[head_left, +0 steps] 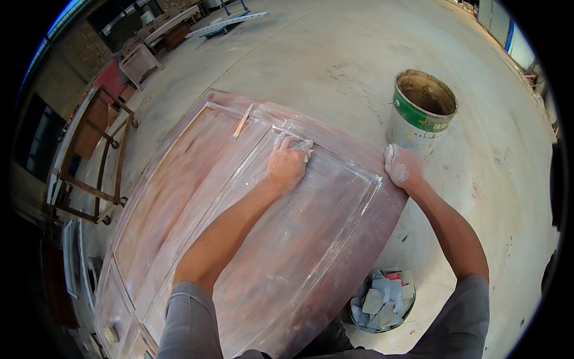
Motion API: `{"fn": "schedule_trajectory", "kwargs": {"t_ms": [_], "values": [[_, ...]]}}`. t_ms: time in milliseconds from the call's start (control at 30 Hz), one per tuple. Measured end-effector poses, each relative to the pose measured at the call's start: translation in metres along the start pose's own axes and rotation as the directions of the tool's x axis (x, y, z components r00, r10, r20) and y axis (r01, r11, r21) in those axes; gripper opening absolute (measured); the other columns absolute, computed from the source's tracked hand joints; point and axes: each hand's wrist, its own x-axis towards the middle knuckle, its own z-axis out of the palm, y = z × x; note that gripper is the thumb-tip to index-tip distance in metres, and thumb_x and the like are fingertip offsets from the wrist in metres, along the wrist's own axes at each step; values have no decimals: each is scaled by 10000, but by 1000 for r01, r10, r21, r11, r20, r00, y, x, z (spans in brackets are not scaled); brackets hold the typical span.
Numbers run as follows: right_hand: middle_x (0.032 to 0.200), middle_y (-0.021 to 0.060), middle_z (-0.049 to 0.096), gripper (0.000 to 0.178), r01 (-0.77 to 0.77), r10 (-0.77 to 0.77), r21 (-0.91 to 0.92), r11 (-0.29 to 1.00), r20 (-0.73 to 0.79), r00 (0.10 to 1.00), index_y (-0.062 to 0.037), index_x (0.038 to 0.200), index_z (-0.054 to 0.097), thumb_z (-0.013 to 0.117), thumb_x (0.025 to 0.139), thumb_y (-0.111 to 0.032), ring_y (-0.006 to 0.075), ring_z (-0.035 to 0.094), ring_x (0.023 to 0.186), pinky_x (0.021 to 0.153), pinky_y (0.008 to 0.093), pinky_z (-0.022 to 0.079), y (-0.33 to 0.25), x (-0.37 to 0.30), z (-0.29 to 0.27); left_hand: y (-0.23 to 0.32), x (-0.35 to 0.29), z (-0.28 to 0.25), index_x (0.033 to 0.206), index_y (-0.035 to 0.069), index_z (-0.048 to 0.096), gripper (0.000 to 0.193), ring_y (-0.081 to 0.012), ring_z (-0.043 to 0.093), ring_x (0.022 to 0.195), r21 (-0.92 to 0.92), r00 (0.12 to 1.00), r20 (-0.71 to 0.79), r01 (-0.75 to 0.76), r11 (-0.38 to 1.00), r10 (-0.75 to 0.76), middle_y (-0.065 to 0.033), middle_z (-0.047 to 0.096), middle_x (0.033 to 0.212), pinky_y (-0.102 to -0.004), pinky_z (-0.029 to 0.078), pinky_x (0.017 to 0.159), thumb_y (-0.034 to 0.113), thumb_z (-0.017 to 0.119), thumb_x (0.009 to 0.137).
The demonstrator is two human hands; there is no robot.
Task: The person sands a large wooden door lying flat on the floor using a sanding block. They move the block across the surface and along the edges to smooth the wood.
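Looking down past two grey sleeves (190,320), cut off at the lower edge. Seeing one tub (409,316) of flat scraps (382,302), too overlapped to number. Spread beneath both arms: one brownish panel (281,257), partly covered by the left forearm, cut off below. Noting left hand (287,164) on panel, closed around one pale crumpled pad (308,151), mostly hidden by fingers. Right hand (405,166) at panel's far right corner, with fingers curled; cannot tell whether around anything. Beyond left hand, one narrow flat tool (242,122) lying on panel. Farther, one green-banded bucket (421,116), partly blocked by right hand, murky inside. At left, one wheeled frame (89,189), showing four casters. Farthest, one long white board (227,24) near stacked pieces, too small to count.
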Motion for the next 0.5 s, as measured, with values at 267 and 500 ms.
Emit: {"fn": "schedule_trajectory", "kwargs": {"t_ms": [267, 500], "values": [[877, 251, 712, 424, -17, 17, -7, 1000, 14, 1000, -39, 943, 702, 420, 1018, -346, 434, 694, 832, 795, 528, 546, -3, 2, -1, 9, -7, -11, 1366, 80, 618, 357, -390, 514, 1218, -97, 986, 48, -157, 983, 162, -173, 720, 1126, -466, 375, 1095, 153, 552, 1022], [883, 242, 718, 426, -8, 9, 29, 1000, -14, 1000, -44, 940, 718, 427, 1012, -348, 433, 698, 829, 791, 523, 549, 2, 2, 4, 111, -10, 6, 1359, 70, 627, 369, -375, 514, 1221, -380, 928, -77, -365, 850, 364, -167, 725, 1023, -475, 368, 1096, 168, 580, 1006]]}}
